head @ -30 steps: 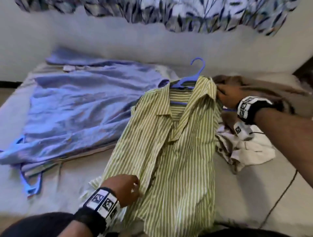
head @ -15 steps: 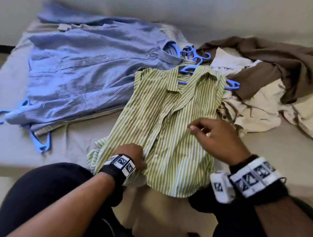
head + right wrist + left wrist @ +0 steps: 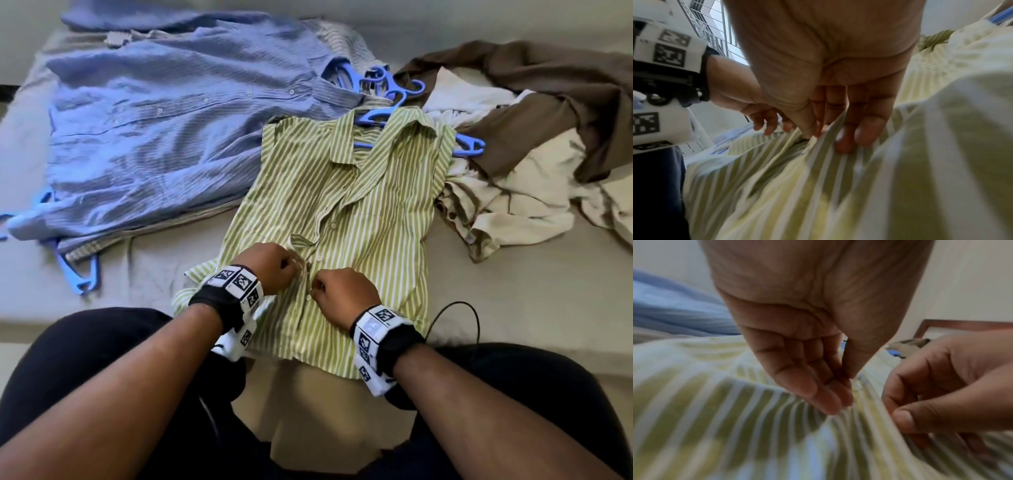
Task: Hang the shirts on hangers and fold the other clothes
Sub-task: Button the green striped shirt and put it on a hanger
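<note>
A green-and-white striped shirt (image 3: 373,192) lies flat on the bed, its collar over a blue hanger (image 3: 376,118) whose arm sticks out at the right shoulder. My left hand (image 3: 274,270) pinches the shirt's left front edge near a button, and the left wrist view shows its thumb and fingers (image 3: 824,395) closed on the striped cloth (image 3: 715,418). Just right of it, my right hand (image 3: 337,291) pinches the other front edge, with thumb and fingers (image 3: 865,131) gripping a fold of the shirt (image 3: 859,186). The two hands almost touch at the placket.
A blue shirt (image 3: 164,113) on a blue hanger lies spread at the left over other striped garments. Spare blue hangers (image 3: 380,80) sit behind the collar. A brown garment (image 3: 548,99) and cream clothes (image 3: 520,205) are heaped at the right. My knees frame the bed's near edge.
My right hand left the hanger end at the shoulder and came down to the shirt's front opening beside the left hand. The shirt now lies flat and both hands pinch the placket.
</note>
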A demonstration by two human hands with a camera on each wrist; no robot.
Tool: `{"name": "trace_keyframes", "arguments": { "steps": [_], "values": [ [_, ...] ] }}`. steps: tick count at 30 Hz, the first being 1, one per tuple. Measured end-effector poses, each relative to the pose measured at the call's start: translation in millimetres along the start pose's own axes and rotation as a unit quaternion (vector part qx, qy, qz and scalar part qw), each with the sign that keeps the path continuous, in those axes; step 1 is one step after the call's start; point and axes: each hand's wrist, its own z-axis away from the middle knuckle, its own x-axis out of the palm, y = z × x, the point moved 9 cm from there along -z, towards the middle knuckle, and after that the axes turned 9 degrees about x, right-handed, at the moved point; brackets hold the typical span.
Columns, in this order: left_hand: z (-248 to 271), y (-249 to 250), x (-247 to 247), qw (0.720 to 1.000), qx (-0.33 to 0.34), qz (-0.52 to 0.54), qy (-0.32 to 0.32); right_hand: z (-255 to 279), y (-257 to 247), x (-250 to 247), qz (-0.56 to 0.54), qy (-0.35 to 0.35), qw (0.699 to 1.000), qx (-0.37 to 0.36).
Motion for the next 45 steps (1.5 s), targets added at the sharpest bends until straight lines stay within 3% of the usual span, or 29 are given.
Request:
{"name": "trace_keyframes", "arguments": {
  "steps": [4, 12, 15, 19, 23, 26, 28, 30, 33, 35, 40, 45],
  "values": [
    [10.4, 4.4, 22.5, 0.991, -0.041, -0.087, -0.089, -6.2, -13.6, 7.9, 0.016, -0.019, 1.0, 0.007],
    [16.7, 5.2, 40.6, 0.988, -0.049, -0.109, -0.093, -4.4, -14.5, 11.7, 0.04, -0.01, 0.999, 0.027],
    [23.4, 14.2, 47.9, 0.986, -0.046, -0.139, -0.082, -4.7, -6.5, 14.3, 0.004, -0.008, 0.999, 0.042],
    [22.7, 12.1, 42.4, 0.991, -0.031, -0.099, -0.083, -0.1, 7.0, 12.7, -0.075, -0.015, 0.995, 0.06],
    [18.6, -7.1, 17.9, 0.998, -0.036, -0.032, -0.043, 6.4, 23.3, -6.0, -0.163, -0.009, 0.984, 0.067],
    [21.4, -11.1, 15.4, 0.99, -0.051, 0.127, -0.035, 9.6, 33.6, -22.7, -0.205, -0.01, 0.976, 0.073],
    [22.6, -4.9, 16.5, 0.959, -0.058, 0.276, -0.021, 11.1, 37.3, -28.3, -0.222, -0.024, 0.971, 0.082],
    [24.1, 1.6, 14.6, 0.911, -0.081, 0.405, 0.007, 10.5, 36.0, -29.6, -0.221, -0.035, 0.971, 0.081],
    [22.4, 7.3, 11.0, 0.885, -0.083, 0.457, 0.024, 9.7, 32.7, -27.6, -0.225, -0.047, 0.97, 0.079],
    [21.6, 5.5, 12.3, 0.885, -0.083, 0.457, 0.024, 9.1, 35.5, -21.9, -0.279, -0.074, 0.952, 0.101],
    [19.7, 7.6, 20.3, 0.902, -0.048, 0.43, -0.007, 11.7, 41.1, -4.0, -0.45, -0.15, 0.863, 0.175],
    [22.6, 11.9, 18.2, 0.9, -0.053, 0.433, 0.005, 17.3, 37.7, 1.5, -0.515, -0.172, 0.815, 0.202]
  ]
}}
